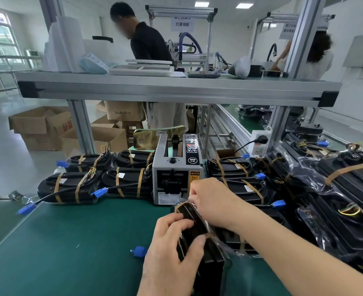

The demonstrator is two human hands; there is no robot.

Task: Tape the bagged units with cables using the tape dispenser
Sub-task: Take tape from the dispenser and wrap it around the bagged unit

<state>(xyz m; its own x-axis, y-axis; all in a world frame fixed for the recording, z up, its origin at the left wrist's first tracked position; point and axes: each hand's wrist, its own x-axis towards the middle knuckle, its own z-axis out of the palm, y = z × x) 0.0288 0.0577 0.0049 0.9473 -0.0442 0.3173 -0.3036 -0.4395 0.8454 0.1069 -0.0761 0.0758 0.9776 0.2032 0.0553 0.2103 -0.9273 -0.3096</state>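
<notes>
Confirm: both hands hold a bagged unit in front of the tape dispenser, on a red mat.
The head view shows the mat is green, not red. The left hand and right hand do hold the bagged unit in front of the tape dispenser.

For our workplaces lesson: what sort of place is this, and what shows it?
Probably a factory packing line: a tape dispenser on a green bench, rows of taped bagged units beside it, and aluminium-frame workstations where other people work.

Just behind your grip on the black bagged unit (194,223) stands the grey box-shaped tape dispenser (176,174); black taped units (95,184) lie left of it.
</notes>
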